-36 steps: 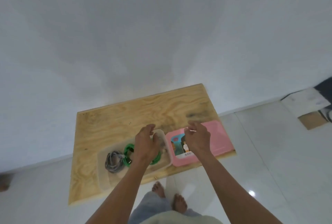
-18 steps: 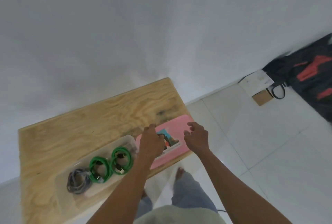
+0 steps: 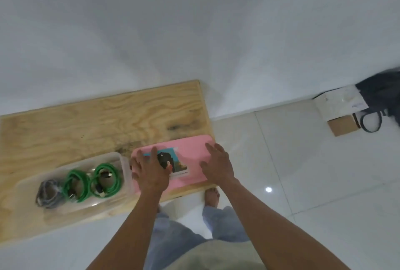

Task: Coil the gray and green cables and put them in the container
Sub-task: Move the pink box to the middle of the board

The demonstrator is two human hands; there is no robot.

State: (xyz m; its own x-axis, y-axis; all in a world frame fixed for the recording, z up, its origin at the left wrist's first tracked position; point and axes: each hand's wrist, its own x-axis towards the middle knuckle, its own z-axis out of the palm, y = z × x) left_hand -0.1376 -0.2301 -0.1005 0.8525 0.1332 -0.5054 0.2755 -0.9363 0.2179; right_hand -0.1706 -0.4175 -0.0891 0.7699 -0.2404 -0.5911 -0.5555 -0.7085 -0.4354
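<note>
A clear plastic container [image 3: 121,157] lies on the wooden table [image 3: 86,124] near its front edge. Inside it are a coiled gray cable [image 3: 47,194] at the left and two coiled green cables [image 3: 75,185], [image 3: 106,181] to its right. A pink lid [image 3: 192,152] with a picture sticker lies flat to the right of the container. My left hand [image 3: 149,172] rests on the lid's left end with fingers spread. My right hand [image 3: 218,163] rests on the lid's right end, fingers straight. Neither hand holds a cable.
The table's right edge is just beyond the lid. White tiled floor lies to the right, with a dark bag [image 3: 381,94], a white sheet [image 3: 337,103] and a cardboard box [image 3: 343,125] by the wall. My bare foot [image 3: 212,197] stands under the table's front edge.
My left hand left the container and moved right onto the pink lid. My right hand slid to the lid's right end. The view swung to the right.
</note>
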